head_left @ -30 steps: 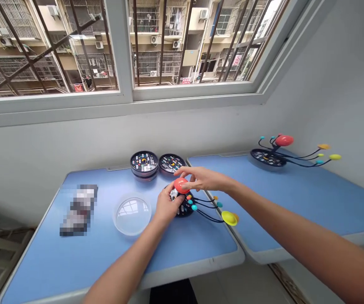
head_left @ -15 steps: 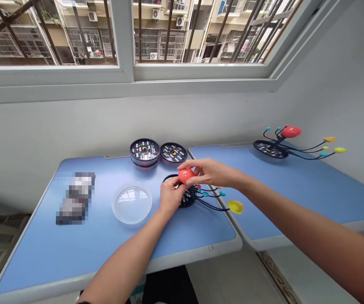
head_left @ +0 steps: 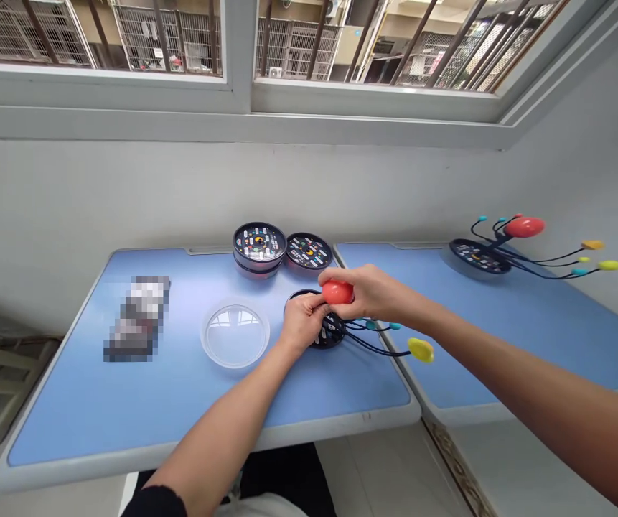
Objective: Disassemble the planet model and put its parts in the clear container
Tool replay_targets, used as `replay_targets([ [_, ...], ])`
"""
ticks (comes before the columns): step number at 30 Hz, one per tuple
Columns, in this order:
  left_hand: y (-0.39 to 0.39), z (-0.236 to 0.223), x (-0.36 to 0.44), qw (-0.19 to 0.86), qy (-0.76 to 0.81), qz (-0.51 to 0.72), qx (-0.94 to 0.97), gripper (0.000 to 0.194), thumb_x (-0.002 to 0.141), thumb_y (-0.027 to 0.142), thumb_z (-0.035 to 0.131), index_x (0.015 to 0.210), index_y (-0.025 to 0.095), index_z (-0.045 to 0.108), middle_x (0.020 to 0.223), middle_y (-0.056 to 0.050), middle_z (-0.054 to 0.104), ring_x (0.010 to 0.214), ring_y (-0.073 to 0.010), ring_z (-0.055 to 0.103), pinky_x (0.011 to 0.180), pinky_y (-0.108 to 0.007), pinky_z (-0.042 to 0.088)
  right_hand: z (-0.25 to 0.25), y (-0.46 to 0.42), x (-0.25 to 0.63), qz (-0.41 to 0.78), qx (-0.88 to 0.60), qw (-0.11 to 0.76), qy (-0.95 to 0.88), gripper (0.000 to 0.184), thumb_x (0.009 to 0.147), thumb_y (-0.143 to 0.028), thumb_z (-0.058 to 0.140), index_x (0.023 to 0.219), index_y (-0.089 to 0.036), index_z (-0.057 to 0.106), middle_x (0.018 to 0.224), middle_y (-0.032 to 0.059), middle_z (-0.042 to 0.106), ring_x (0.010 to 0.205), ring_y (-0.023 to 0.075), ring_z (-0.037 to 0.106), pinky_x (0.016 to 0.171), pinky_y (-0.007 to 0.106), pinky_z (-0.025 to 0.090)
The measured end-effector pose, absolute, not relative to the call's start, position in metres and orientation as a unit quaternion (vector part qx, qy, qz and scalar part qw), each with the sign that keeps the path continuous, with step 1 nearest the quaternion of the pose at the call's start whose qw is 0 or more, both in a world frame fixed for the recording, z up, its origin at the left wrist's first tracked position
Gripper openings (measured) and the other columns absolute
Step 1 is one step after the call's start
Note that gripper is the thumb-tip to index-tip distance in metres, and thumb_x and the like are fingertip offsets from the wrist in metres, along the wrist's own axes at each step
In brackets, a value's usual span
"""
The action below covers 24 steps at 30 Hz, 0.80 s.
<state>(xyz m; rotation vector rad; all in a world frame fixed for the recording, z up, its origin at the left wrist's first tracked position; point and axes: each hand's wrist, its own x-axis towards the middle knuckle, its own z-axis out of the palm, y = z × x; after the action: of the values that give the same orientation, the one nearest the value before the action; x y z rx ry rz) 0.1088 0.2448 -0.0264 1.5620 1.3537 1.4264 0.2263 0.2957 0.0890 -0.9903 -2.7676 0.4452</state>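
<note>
Left hand (head_left: 302,324) is drawing its fingers into a narrow pinch over a round black base (head_left: 333,334); fingertips are crowding the red ball (head_left: 337,292), so can't tell what they're gripping. Right hand (head_left: 376,291) is wrapping that ball from its right side, thumb below, fingers over the top; ball is sitting just above the base.

Handling, my read: ball is looking like light, rigid plastic, glossy, so a bit slippery. Best hold is around its widest part, base steadied by the rim. Thin black arms (head_left: 376,349) are reaching right from under the right hand to a yellow ringed disc (head_left: 420,350); probably springy, easy to bend, so don't lift by those.

Clear round lid (head_left: 235,337) is lying left of the left hand. Beyond both hands, stacked round cases (head_left: 260,248) and a neighbouring round case (head_left: 309,251) are standing near the wall. Far right of the right hand, an assembled planet model (head_left: 481,257) is resting on the second table (head_left: 556,316).
</note>
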Motion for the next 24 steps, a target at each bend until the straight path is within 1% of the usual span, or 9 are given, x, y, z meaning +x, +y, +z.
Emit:
replay_targets([
  [4, 0.244, -0.027, 0.112, 0.304, 0.517, 0.545, 0.587, 0.016, 0.078, 0.017, 0.053, 0.074, 0.021, 0.068, 0.073, 0.001, 0.065, 0.073, -0.0138, 0.058, 0.072, -0.022, 0.043, 0.128, 0.303, 0.230, 0.152, -0.407, 0.192, -0.880, 0.022, 0.058, -0.028, 0.062, 0.079, -0.024, 0.057, 0.064, -0.0026, 0.052, 0.056, 0.0122, 0.044, 0.052, 0.023, 0.036],
  [6, 0.243, -0.025, 0.113, 0.302, 0.515, 0.548, 0.585, 0.016, 0.078, 0.017, 0.053, 0.074, 0.021, 0.068, 0.074, 0.000, 0.065, 0.074, -0.0141, 0.058, 0.073, -0.023, 0.044, 0.142, 0.302, 0.231, 0.204, -0.412, 0.198, -0.866, 0.025, 0.058, -0.035, 0.065, 0.079, -0.024, 0.058, 0.066, -0.0020, 0.053, 0.057, 0.0129, 0.045, 0.052, 0.024, 0.037],
  [8, 0.241, -0.024, 0.112, 0.300, 0.515, 0.553, 0.582, 0.016, 0.078, 0.017, 0.053, 0.076, 0.020, 0.068, 0.077, -0.001, 0.066, 0.076, -0.0147, 0.059, 0.075, -0.024, 0.044, 0.146, 0.294, 0.230, 0.296, -0.391, 0.198, -0.849, 0.029, 0.058, -0.038, 0.067, 0.081, -0.023, 0.057, 0.068, -0.0016, 0.053, 0.060, 0.0132, 0.047, 0.053, 0.024, 0.038],
  [12, 0.238, -0.018, 0.113, 0.294, 0.525, 0.560, 0.570, 0.015, 0.075, 0.016, 0.058, 0.086, 0.020, 0.067, 0.084, -0.002, 0.068, 0.081, -0.0164, 0.059, 0.080, -0.029, 0.045, 0.133, 0.266, 0.227, 0.487, -0.351, 0.218, -0.769, 0.036, 0.062, -0.040, 0.068, 0.090, -0.022, 0.054, 0.071, -0.0016, 0.053, 0.058, 0.0119, 0.049, 0.052, 0.024, 0.042],
  [15, 0.225, -0.006, 0.116, 0.285, 0.542, 0.566, 0.552, 0.024, 0.070, 0.016, 0.063, 0.093, 0.020, 0.065, 0.087, -0.002, 0.066, 0.083, -0.0182, 0.058, 0.078, -0.031, 0.045, 0.119, 0.244, 0.225, 0.587, -0.315, 0.248, -0.703, 0.046, 0.061, -0.049, 0.071, 0.094, -0.022, 0.054, 0.071, -0.0012, 0.054, 0.058, 0.0128, 0.052, 0.052, 0.024, 0.043],
  [17, 0.206, 0.005, 0.116, 0.282, 0.553, 0.571, 0.537, 0.024, 0.071, 0.016, 0.061, 0.094, 0.019, 0.064, 0.088, -0.003, 0.064, 0.083, -0.0178, 0.057, 0.074, -0.030, 0.047, 0.108, 0.233, 0.223, 0.635, -0.287, 0.263, -0.667, 0.057, 0.055, -0.057, 0.072, 0.096, -0.023, 0.054, 0.072, -0.0003, 0.055, 0.062, 0.0148, 0.054, 0.054, 0.025, 0.043],
  [19, 0.180, 0.016, 0.111, 0.293, 0.560, 0.579, 0.515, 0.023, 0.076, 0.018, 0.056, 0.098, 0.019, 0.063, 0.089, -0.005, 0.063, 0.080, -0.0160, 0.058, 0.065, -0.025, 0.049, 0.096, 0.224, 0.222, 0.662, -0.269, 0.273, -0.644, 0.062, 0.053, -0.063, 0.071, 0.098, -0.023, 0.055, 0.076, 0.0012, 0.057, 0.065, 0.0159, 0.054, 0.055, 0.026, 0.043],
  [21, 0.152, 0.026, 0.101, 0.318, 0.568, 0.593, 0.474, 0.034, 0.076, 0.021, 0.057, 0.110, 0.020, 0.058, 0.094, -0.006, 0.062, 0.084, -0.0164, 0.059, 0.060, -0.023, 0.049, 0.083, 0.216, 0.218, 0.664, -0.260, 0.285, -0.641, 0.061, 0.056, -0.064, 0.069, 0.101, -0.024, 0.056, 0.084, 0.0027, 0.058, 0.072, 0.0169, 0.055, 0.059, 0.026, 0.043],
  [24, 0.118, 0.033, 0.082, 0.285, 0.560, 0.612, 0.480, 0.058, 0.067, 0.016, 0.064, 0.123, 0.025, 0.049, 0.109, -0.006, 0.060, 0.095, -0.0189, 0.056, 0.064, -0.025, 0.051, 0.065, 0.201, 0.206, 0.669, -0.244, 0.290, -0.639, 0.061, 0.057, -0.063, 0.070, 0.102, -0.024, 0.058, 0.093, 0.0039, 0.060, 0.083, 0.0195, 0.055, 0.067, 0.028, 0.044],
])
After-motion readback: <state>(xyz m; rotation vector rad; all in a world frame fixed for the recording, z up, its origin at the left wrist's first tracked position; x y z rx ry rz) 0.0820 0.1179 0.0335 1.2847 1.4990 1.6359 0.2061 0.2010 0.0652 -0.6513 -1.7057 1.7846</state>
